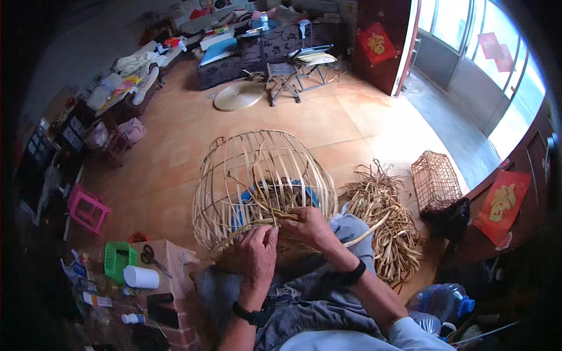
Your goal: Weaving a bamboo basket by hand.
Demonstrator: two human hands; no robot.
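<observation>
A large openwork basket (202, 196) of pale bent strips and thin hoops lies in front of my knees. My left hand (258, 253) is closed at its near edge, thumb and fingers pinched on a brownish dried strip (260, 222). Close beside it, my right hand (313, 227) grips the twisted strip (287, 216) where it meets the basket's uprights. A longer pale strip (370, 230) sticks out to the right past my right wrist. Through the basket's gaps shows a blue basin (315, 198) with dried material in it; the fingertips partly hide the crossing.
Right of my knee lies a heap of dried strips (383, 225), with a wire cage (436, 178) beyond. At left, a brick-patterned stand (181, 275) bears scissors (153, 258), a white cup (141, 276) and a green basket (119, 261). A pink stool (88, 207) stands farther left.
</observation>
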